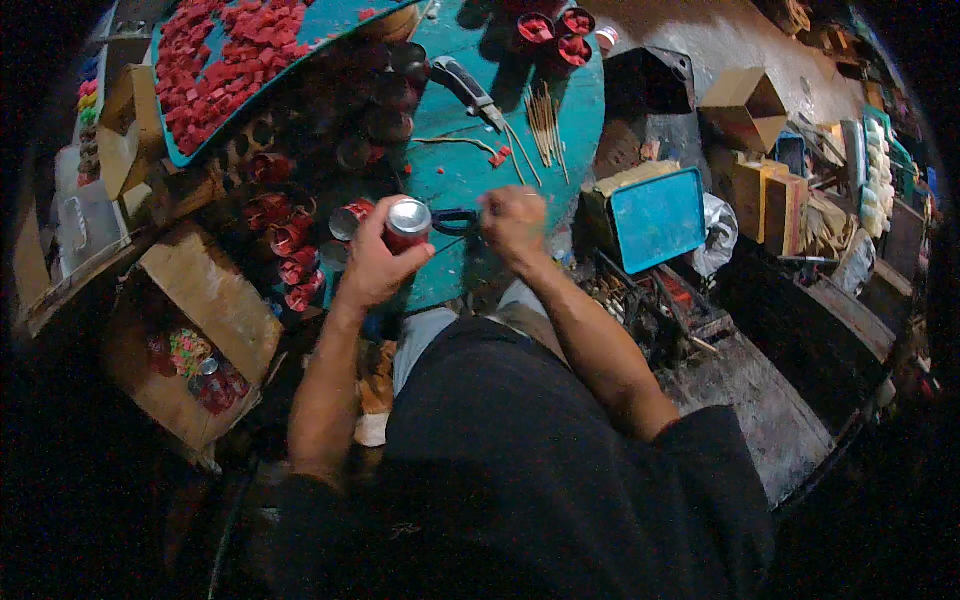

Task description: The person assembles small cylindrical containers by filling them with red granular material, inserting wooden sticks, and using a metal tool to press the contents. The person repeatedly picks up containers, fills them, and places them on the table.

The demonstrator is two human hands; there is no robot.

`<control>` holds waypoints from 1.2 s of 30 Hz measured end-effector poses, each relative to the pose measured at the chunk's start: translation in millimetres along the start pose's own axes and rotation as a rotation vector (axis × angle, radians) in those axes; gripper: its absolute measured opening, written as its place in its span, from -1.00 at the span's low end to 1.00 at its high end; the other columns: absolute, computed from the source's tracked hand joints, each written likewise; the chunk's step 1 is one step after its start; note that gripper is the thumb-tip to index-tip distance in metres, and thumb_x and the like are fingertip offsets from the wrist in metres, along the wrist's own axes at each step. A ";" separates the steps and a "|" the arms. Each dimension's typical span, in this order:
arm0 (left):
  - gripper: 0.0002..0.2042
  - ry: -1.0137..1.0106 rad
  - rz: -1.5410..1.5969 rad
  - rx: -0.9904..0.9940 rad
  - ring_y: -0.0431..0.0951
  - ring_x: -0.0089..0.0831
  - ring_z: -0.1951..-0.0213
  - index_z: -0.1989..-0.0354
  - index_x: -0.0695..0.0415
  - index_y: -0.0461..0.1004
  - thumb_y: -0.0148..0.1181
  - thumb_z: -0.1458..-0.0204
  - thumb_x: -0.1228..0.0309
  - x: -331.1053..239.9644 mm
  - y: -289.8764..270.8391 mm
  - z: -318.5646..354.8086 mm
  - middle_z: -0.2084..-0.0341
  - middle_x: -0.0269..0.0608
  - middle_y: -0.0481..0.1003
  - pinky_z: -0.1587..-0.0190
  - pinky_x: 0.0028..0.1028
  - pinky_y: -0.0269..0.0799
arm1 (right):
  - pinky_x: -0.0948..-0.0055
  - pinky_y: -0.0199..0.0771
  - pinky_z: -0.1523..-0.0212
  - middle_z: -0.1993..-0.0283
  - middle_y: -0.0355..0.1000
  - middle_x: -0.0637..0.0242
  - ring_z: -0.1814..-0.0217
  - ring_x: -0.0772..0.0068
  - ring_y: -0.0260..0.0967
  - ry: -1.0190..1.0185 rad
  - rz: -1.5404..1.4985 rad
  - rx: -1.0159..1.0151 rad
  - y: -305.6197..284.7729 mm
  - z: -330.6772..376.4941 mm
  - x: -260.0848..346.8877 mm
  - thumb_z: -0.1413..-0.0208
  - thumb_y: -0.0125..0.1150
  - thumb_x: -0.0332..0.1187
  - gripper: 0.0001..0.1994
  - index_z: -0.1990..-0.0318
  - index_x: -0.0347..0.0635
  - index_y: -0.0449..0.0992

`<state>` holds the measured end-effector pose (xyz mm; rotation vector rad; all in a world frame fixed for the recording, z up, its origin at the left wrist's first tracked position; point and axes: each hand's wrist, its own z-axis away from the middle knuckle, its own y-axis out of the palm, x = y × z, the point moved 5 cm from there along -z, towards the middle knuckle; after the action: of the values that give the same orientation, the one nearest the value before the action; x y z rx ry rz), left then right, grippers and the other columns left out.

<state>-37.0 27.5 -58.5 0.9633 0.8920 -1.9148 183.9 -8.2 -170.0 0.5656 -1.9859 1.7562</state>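
your left hand [372, 262] is wrapped around the red can [405, 240], thumb on one side and fingers on the other, its silver end facing up, over the near part of the turquoise table [455, 285]. hold it firmly without squeezing, as a thin wall would probably dent, and keep your thumb below the rim. just right of the can is a dark looped handle [455, 216]; whether you are gripping it, i cannot tell. your right hand [515, 225] has its fingers curled in but is blurred, so what it holds, if anything, cannot be told. keep both wrists steady and any edge pointed away from the left thumb.

around you, from the left: a cardboard box [215, 290] sits low beside the table, and a blue tray [176, 156] of red chunks [235, 45] lies beyond. red-filled cans [292, 240] crowd the left side, with another can [350, 219] close to your left knuckles, so swinging that elbow out could knock them. ahead, a utility knife [465, 90] points its metal end roughly toward you; reach around it. thin sticks [545, 125] lie to its right, then three filled cups [574, 50] farther off. an upright blue panel [657, 220] leans past the table's right edge.
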 end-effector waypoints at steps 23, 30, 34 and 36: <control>-0.38 0.408 -0.257 -0.161 0.62 -0.13 -0.05 -0.12 0.14 0.50 0.55 0.24 0.53 -75.2 19.1 12.0 -0.01 -0.08 0.58 -0.12 -0.27 0.53 | 0.51 0.46 0.10 0.16 0.54 0.38 0.17 0.57 0.43 0.608 -1.577 0.294 -133.2 -12.4 65.6 -0.33 0.28 -0.41 -0.88 0.06 -0.22 0.55; -0.36 0.427 -0.292 -0.156 0.63 -0.13 -0.05 -0.13 0.15 0.50 0.56 0.25 0.51 -92.6 26.1 14.5 -0.02 -0.08 0.57 -0.10 -0.27 0.55 | 0.47 0.51 0.06 0.13 0.57 0.28 0.12 0.51 0.50 0.314 -1.157 0.189 -154.6 -30.5 93.6 -0.29 0.32 -0.45 -0.85 0.06 -0.28 0.59; -0.35 0.440 -0.271 -0.140 0.61 -0.08 -0.06 -0.14 0.16 0.49 0.53 0.25 0.52 -88.3 28.9 13.5 -0.03 -0.04 0.56 -0.10 -0.26 0.54 | 0.45 0.53 0.05 0.12 0.58 0.21 0.11 0.44 0.53 0.199 -1.016 0.127 -153.0 -33.7 96.1 -0.23 0.36 -0.47 -0.86 0.09 -0.30 0.63; -0.33 0.446 -0.297 -0.131 0.57 0.01 -0.09 -0.16 0.19 0.46 0.49 0.28 0.54 -86.5 30.0 14.8 -0.04 0.03 0.54 -0.11 -0.22 0.51 | 0.47 0.49 0.01 0.10 0.55 0.22 0.06 0.46 0.49 0.186 -0.966 0.150 -153.3 -32.4 96.7 -0.25 0.34 -0.50 -0.86 0.09 -0.33 0.62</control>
<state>18.8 31.0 15.5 1.2589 1.4703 -1.8797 191.8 4.2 13.5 1.1208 -1.1213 1.2574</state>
